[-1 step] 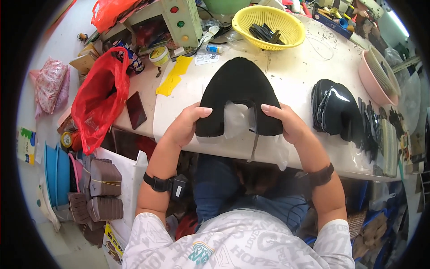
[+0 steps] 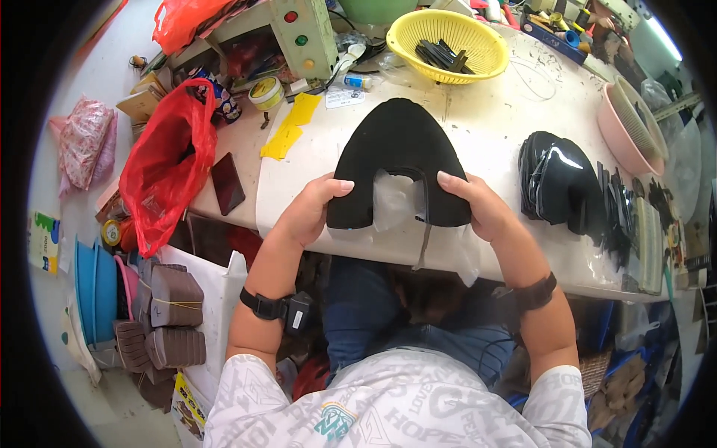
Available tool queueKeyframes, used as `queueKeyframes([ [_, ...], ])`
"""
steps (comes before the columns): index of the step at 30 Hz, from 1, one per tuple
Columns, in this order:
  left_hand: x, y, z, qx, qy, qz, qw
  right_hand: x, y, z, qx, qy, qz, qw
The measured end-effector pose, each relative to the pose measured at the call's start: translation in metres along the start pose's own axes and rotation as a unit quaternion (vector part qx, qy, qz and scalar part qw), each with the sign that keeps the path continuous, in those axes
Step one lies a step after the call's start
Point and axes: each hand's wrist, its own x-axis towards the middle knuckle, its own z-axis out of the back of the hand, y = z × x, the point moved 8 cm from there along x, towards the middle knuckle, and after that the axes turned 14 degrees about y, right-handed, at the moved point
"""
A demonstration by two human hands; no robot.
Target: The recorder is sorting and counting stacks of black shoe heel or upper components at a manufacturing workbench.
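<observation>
Above the table's front edge I hold a black shoe upper [image 2: 399, 138], U-shaped, its rounded end away from me and its open notch toward me. My left hand [image 2: 310, 205] grips its left leg, thumb on top. On the other leg, my right hand [image 2: 484, 205] is closed the same way; the fingers of both hands are mostly hidden underneath. Translucent plastic [image 2: 396, 200] shows through the notch, and a thin dark strip [image 2: 424, 248] dangles from the notch's right side. A stack of similar black uppers [image 2: 549, 179] lies to the right.
Narrow black strips [image 2: 616, 201] lie beside the stack. Behind stands a yellow basket [image 2: 403, 37] holding black pieces. Yellow scraps [image 2: 284, 138], a phone [image 2: 227, 184] and a red plastic bag [image 2: 160, 164] are on the left; a pink basin [image 2: 624, 138] is far right.
The upper's far end has dipped very slightly toward me, and the plastic hanging below its right leg has shifted a little. Both hands keep their hold.
</observation>
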Motion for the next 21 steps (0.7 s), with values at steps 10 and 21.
queueKeyframes([
  [10,-0.019,0.037,0.026,-0.113,-0.029,-0.025,0.993,-0.035,0.005,-0.026,-0.118,-0.025,0.129,0.984],
  [21,-0.033,0.024,-0.010,-0.057,-0.115,-0.069,0.989,-0.034,-0.001,-0.006,-0.031,-0.040,0.280,0.959],
])
